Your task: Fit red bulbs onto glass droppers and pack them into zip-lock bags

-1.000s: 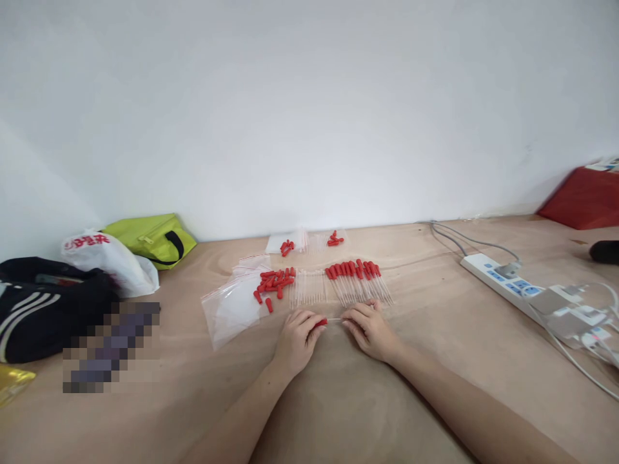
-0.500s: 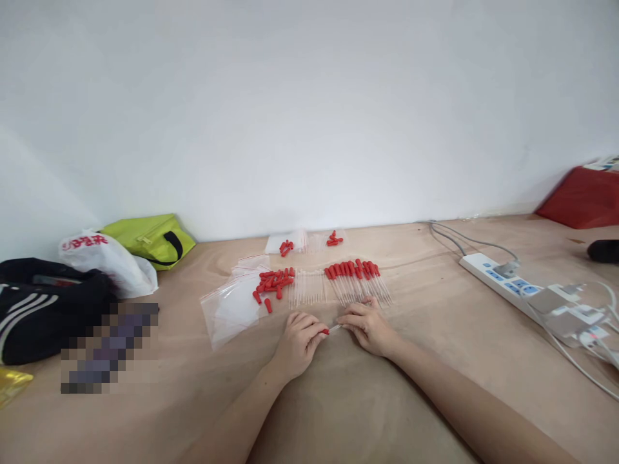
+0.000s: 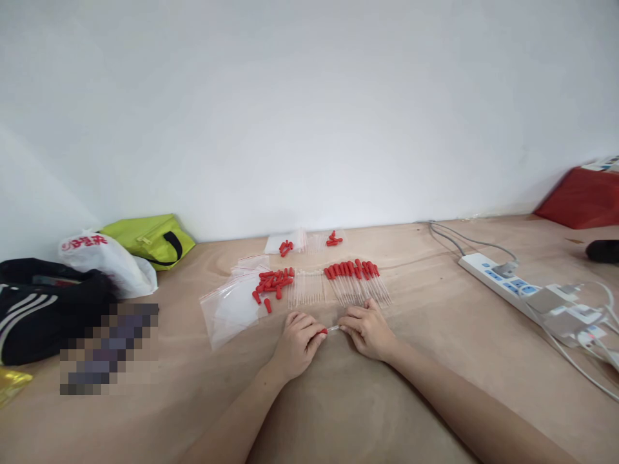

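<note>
Both hands rest low on the wooden table (image 3: 435,361), fingertips almost meeting. My left hand (image 3: 297,338) pinches a small red rubber cap (image 3: 324,330). My right hand (image 3: 367,330) pinches the thin clear tube (image 3: 333,328) that joins that cap. Just beyond the hands lie a heap of loose red caps (image 3: 272,281), a row of bare clear tubes (image 3: 307,289) and a row of capped tubes (image 3: 355,278). Clear zip bags (image 3: 229,309) lie to the left of the caps.
Two small bags with red caps (image 3: 309,241) sit near the wall. On the left are a green pouch (image 3: 149,240), a white plastic bag (image 3: 109,261) and a black bag (image 3: 43,309). To the right lie a white power strip (image 3: 503,280) with plugs and cables, and a red object (image 3: 580,196).
The hands have shifted slightly nearer to me and closer together; less of the red cap shows beyond the left fingers than one second ago.
</note>
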`<act>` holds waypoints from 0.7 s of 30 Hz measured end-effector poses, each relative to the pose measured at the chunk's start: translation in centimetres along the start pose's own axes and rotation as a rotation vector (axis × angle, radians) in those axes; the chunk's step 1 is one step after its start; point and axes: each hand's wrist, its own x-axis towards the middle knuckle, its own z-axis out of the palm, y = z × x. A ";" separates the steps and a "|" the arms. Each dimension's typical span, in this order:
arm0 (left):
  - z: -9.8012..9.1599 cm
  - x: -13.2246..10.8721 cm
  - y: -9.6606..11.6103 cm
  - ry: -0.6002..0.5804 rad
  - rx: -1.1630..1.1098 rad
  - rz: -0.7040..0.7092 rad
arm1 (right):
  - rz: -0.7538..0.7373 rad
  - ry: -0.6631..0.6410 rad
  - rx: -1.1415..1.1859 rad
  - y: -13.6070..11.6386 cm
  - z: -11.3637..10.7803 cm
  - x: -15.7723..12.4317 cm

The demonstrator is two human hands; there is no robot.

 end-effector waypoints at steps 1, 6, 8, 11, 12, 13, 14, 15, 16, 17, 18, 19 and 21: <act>0.0 0.0 0.0 0.005 -0.002 -0.001 | 0.001 0.001 0.003 -0.1 0.0 0.0; 0.0 0.0 -0.2 0.031 -0.031 0.015 | 0.008 0.008 0.040 -0.4 0.2 -0.1; 0.0 -0.1 -0.2 0.023 -0.038 0.034 | 0.008 -0.002 0.062 -0.6 0.2 -0.2; -0.1 -0.2 0.0 0.012 -0.031 0.051 | 0.014 -0.008 0.078 -0.9 0.2 -0.2; -0.1 -0.2 0.0 0.008 -0.027 0.054 | 0.016 -0.009 0.079 -1.0 0.2 -0.2; -0.2 -0.2 0.1 0.003 -0.023 0.056 | 0.018 -0.008 0.078 -1.1 0.2 -0.2; -0.2 -0.2 0.1 -0.003 -0.019 0.058 | 0.020 -0.007 0.079 -1.2 0.3 -0.1; -0.2 -0.2 0.2 -0.003 -0.016 0.060 | 0.021 -0.007 0.080 -1.3 0.3 -0.1; -0.3 -0.2 0.2 -0.001 -0.014 0.063 | 0.023 -0.009 0.081 -1.3 0.4 0.0; -0.3 -0.2 0.2 -0.003 -0.011 0.067 | 0.024 -0.012 0.081 -1.4 0.4 0.0; -0.3 -0.2 0.2 -0.008 -0.007 0.069 | 0.026 -0.016 0.080 -1.5 0.5 0.0; -0.3 -0.2 0.2 -0.016 -0.004 0.073 | 0.027 -0.019 0.080 -1.5 0.5 0.1; -0.4 -0.1 0.3 -0.028 0.001 0.078 | 0.026 -0.024 0.080 -1.6 0.7 0.1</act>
